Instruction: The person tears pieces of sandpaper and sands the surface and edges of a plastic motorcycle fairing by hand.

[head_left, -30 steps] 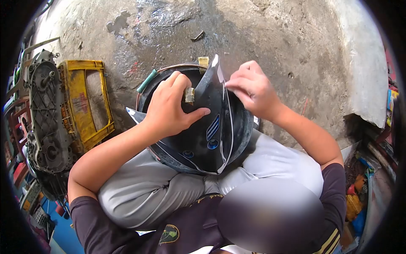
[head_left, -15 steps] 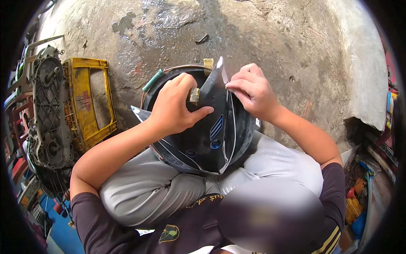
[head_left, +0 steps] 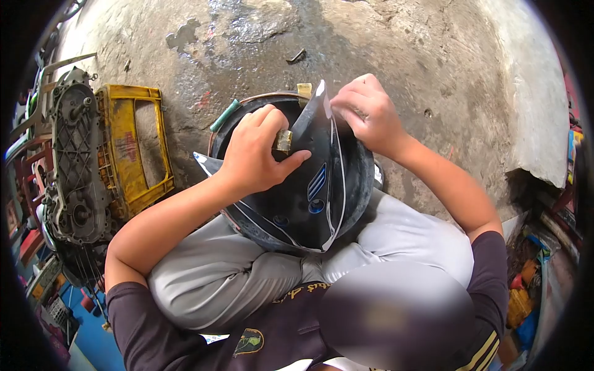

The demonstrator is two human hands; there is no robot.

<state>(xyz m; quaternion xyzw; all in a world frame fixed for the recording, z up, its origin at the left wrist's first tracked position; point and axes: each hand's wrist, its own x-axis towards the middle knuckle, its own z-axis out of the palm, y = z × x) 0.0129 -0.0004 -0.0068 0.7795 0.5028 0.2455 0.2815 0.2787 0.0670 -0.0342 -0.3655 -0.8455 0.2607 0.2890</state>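
Observation:
A black motorcycle fairing panel [head_left: 297, 191] with white edging and blue decals lies across a black round tub [head_left: 362, 207] in front of my lap. My left hand [head_left: 257, 148] grips the panel from the left, its thumb pressed on the surface. A scrap of yellowish tape [head_left: 284, 140] shows beside that hand's index finger. My right hand [head_left: 371, 117] is beside the panel's white upper tip [head_left: 321, 93], fingers curled together and slightly blurred. What lies between its fingertips, if anything, cannot be made out.
A green tube handle [head_left: 224, 115] sits on the tub's wire. At the left stand a yellow crate [head_left: 133, 145] and a metal engine casing [head_left: 77, 161]. A small dark piece [head_left: 296, 56] lies on the wet concrete floor [head_left: 383, 49]. Clutter fills the right edge.
My right hand has shifted slightly up from the panel's white edge, its fingertips less close to it. The left hand keeps its grip, and the panel has barely moved.

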